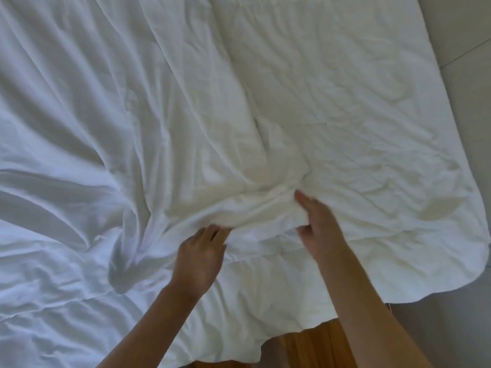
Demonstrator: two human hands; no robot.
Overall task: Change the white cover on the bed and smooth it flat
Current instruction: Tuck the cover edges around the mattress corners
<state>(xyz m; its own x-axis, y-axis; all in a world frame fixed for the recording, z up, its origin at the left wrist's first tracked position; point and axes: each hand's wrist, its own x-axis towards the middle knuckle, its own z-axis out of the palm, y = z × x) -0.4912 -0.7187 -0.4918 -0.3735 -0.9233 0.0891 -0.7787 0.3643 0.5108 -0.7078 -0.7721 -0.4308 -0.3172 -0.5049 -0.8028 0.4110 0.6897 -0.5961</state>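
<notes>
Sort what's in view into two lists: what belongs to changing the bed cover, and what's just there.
Part of the job:
- white cover, rumpled, with a bunched fold near the bed's edge
- left hand, gripping the fold
- right hand, pinching the fold

Just there:
- wooden floor below the cover's edge
- pale tiled floor at the right

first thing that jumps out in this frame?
Two bare hands at lower centre: the left hand and right hand both grip a bunched ridge of the white cover. Deep creases fan out to the left; wooden floor shows at the bottom edge.
</notes>
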